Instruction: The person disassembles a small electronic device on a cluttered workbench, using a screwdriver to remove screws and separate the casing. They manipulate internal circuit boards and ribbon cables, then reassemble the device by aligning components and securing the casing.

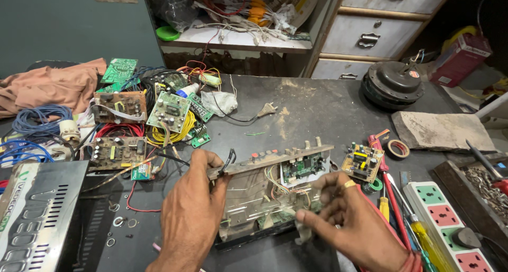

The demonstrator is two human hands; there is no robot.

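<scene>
We cannot see under the dusty front panel [264, 190] that sits just below the middle of the frame: its lower edge is lost behind the two hands, and the tangle of thin wires inside it is hard to sort out. Our left hand [191, 208], at lower centre, is closed around the panel's left end, fingers curled over the top strip with its row of small knobs. Our right hand [344, 219], at lower right, pinches the panel's lower right corner between thumb and fingertips; a yellow ring shows on one finger, and the wrist is cut off by the bottom edge. A small green circuit board [300, 168] stands fixed to the panel's back, near its right end. Just right of it lies a loose yellow-topped board [362, 162] on the dark, scuffed worktop [312, 111]. In the lower left a perforated metal cover [37, 214] is cropped by the frame. The upper left holds brown and green boards [120, 106] amid blue, red and yellow wire coils. A white power strip [450, 224] with green and pink sockets runs off the lower right, beside screwdrivers [394, 198].
</scene>
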